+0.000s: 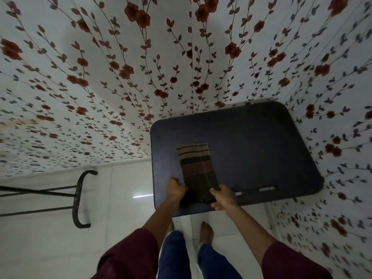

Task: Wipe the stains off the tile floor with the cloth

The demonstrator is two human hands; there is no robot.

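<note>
A folded striped cloth point(196, 166), tan, dark and maroon bands, lies on a dark blue tabletop point(261, 146). My left hand point(175, 189) grips the cloth's near left edge. My right hand point(224, 197) grips its near right corner. The cloth's near end is partly hidden by my fingers. White glossy floor tiles point(124, 198) show below the table, with my bare feet point(206, 231) standing on them. No stains are distinguishable on the tiles in this view.
Floral-patterned walls point(120, 77) close in behind and to the right of the table. A black metal frame with a curved foot point(79, 198) stands on the floor at the left. A slot with a pale strip point(259, 189) runs along the table's near edge.
</note>
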